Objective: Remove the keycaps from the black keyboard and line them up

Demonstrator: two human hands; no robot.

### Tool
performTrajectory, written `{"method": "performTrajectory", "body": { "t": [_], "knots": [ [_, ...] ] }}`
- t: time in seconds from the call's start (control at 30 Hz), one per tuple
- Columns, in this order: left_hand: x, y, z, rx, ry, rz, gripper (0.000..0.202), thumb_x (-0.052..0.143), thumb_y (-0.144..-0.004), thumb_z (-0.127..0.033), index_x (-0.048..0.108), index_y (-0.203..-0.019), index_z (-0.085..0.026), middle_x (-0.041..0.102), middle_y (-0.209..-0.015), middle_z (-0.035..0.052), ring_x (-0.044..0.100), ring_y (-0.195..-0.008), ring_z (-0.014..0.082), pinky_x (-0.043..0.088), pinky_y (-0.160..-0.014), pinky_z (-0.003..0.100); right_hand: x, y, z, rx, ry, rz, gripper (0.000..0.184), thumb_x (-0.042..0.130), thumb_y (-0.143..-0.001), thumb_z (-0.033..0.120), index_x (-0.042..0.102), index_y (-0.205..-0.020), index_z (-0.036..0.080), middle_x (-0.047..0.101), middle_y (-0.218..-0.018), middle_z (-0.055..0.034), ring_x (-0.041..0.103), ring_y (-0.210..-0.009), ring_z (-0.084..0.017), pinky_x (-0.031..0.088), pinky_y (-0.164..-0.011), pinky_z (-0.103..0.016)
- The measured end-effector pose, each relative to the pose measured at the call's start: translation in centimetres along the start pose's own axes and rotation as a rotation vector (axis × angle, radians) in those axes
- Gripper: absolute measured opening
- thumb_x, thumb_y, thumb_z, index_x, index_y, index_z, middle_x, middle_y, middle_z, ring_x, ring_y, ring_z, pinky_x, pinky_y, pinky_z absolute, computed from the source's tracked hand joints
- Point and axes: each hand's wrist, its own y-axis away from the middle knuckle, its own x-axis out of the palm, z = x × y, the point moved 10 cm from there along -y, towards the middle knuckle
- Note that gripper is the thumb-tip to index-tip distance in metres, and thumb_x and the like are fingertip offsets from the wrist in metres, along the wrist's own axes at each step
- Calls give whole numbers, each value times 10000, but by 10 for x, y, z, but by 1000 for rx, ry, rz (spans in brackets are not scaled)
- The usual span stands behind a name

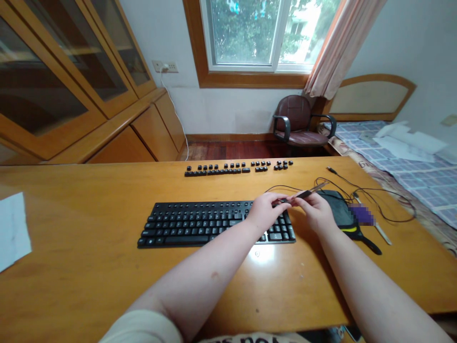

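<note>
A black keyboard (pixel 193 226) lies on the desk, its top rows without their caps. Above its right end, my left hand (pixel 266 209) is closed in a pinch, with something small and dark at its fingertips that I cannot make out. My right hand (pixel 316 209) meets it fingertip to fingertip and grips a thin dark tool with slender prongs (pixel 309 192), which point away to the right. Behind the keyboard, loose black keycaps (pixel 224 172) stand in two rows along the far part of the desk.
Right of my hands lie a dark pouch (pixel 335 209) with a strap, a blurred purple item (pixel 362 215), a pale stick (pixel 383 234) and a looped black cable (pixel 385 220). White paper (pixel 14 231) is at the left. An office chair (pixel 298 121) stands beyond the desk.
</note>
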Motion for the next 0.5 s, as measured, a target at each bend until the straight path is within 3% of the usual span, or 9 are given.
{"method": "performTrajectory", "body": {
  "t": [0.1, 0.27, 0.5],
  "knots": [
    [0, -1, 5, -28, 112, -10, 199, 549, -815, -257, 690, -930, -176, 701, -942, 57, 633, -896, 170, 485, -844, 296, -1, 0, 0, 6, -49, -2, 151, 649, -761, 331, 659, -766, 180, 686, -762, -43, 640, -702, -162, 529, -709, -307],
    [6, -3, 25, -175, 318, -21, 157, 607, -762, -237, 664, -859, -126, 701, -874, 87, 648, -812, 167, 504, -793, 312, 2, 0, 5, -21, -34, 32, 167, 671, -737, 342, 667, -777, 179, 694, -782, -56, 651, -732, -183, 535, -728, -332],
    [-2, -6, 33, -224, 502, -116, 147, 663, -697, -145, 545, -782, -125, 653, -799, 46, 619, -781, 122, 486, -801, 301, 4, 5, 38, -227, 110, 44, 80, 710, -691, 286, 691, -718, 214, 676, -763, -60, 628, -766, -213, 527, -702, -355]
  ]
}}
